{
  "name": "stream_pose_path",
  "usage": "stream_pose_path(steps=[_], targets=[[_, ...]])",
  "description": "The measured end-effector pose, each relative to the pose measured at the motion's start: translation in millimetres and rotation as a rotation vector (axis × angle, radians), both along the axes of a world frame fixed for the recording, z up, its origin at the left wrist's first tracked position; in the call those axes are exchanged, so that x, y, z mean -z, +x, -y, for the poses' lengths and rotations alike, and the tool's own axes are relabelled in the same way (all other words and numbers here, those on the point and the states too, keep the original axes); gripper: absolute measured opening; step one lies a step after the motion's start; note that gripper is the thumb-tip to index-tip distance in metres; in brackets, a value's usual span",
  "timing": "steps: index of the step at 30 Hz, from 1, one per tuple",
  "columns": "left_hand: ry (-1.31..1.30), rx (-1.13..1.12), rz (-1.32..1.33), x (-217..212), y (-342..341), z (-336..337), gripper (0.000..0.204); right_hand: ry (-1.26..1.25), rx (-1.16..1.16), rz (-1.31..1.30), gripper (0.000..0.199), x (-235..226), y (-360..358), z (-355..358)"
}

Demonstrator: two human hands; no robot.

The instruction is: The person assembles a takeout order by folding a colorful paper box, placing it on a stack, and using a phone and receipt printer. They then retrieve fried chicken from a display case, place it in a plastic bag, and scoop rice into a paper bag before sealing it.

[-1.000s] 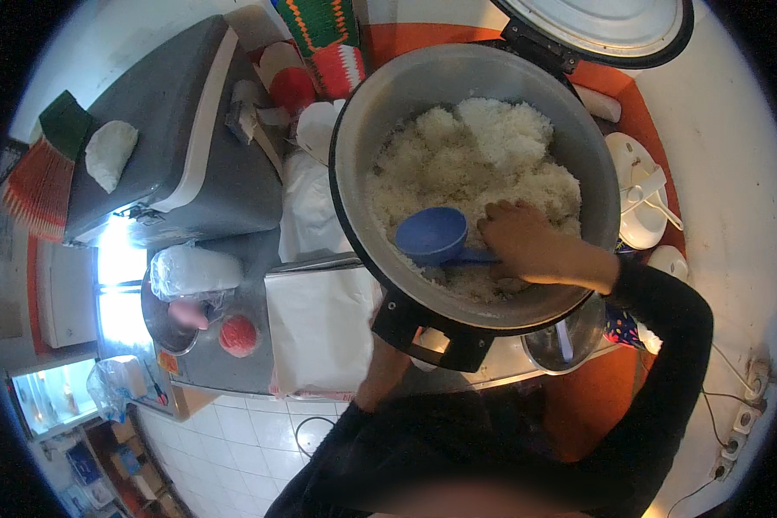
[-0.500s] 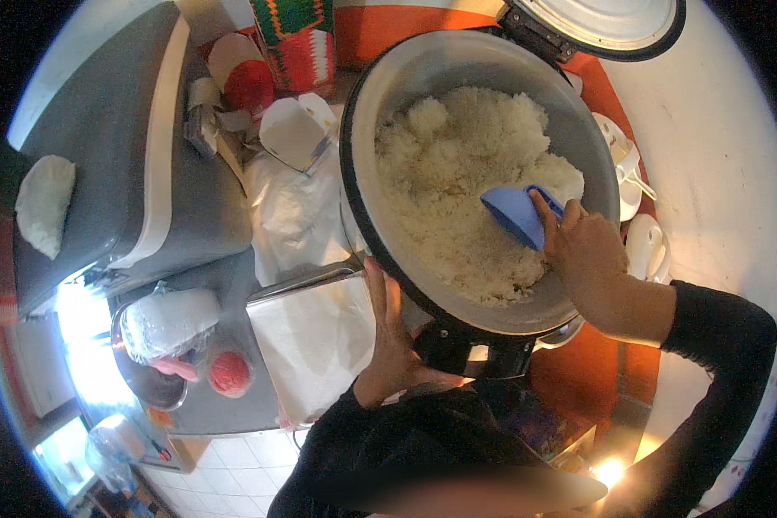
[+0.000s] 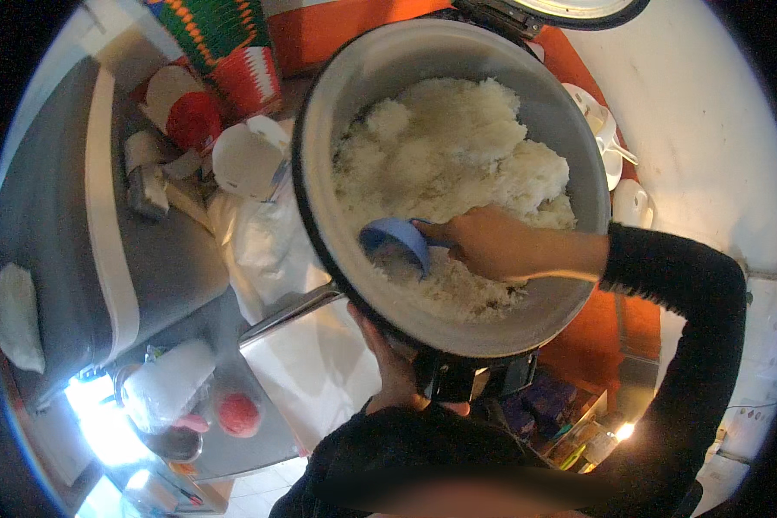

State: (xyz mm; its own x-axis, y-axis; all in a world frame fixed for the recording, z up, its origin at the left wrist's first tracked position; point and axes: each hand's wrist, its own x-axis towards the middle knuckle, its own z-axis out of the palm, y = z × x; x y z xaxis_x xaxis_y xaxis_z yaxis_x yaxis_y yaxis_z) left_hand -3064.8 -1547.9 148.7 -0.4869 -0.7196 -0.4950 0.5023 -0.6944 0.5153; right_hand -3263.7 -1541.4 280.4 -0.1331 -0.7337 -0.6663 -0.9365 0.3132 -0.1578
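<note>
In front of me stands a large round rice cooker (image 3: 585,268) with a grey inner pot. White cooked rice (image 3: 457,129) is heaped toward its far side and lies lower on the near side. My right hand (image 3: 483,246) reaches in from the right, closed on the handle of a blue scoop (image 3: 397,240). The scoop's bowl touches the rice near the pot's left wall. Against the cooker's near left side, below the rim, my left hand (image 3: 393,363) grips the body, its thumb by the front panel. The rim hides part of its fingers.
White sheets (image 3: 311,367) lie on a tray left of the cooker, with plastic bags (image 3: 255,246) behind. A big grey cooler box (image 3: 52,216) fills the far left. The cooker's open lid (image 3: 570,10) is at the back; white utensils (image 3: 604,129) hang along the right wall.
My right hand has carried the scoop left and nearer, across the rice to the pot's left side. My left hand stays at the cooker's side. The whole view has shifted and tilted slightly.
</note>
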Motion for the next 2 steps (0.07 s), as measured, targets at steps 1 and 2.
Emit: stream_pose_path(steps=[1,2], targets=[[0.013,-0.039,-0.131,15,-4,1,0.099,-0.03,-0.013,-0.002,0.069,-1,-11,-1],[0.012,-0.03,-0.121,28,-5,-3,0.099,-0.068,-0.031,-0.002,0.065,-3,-22,-5]])
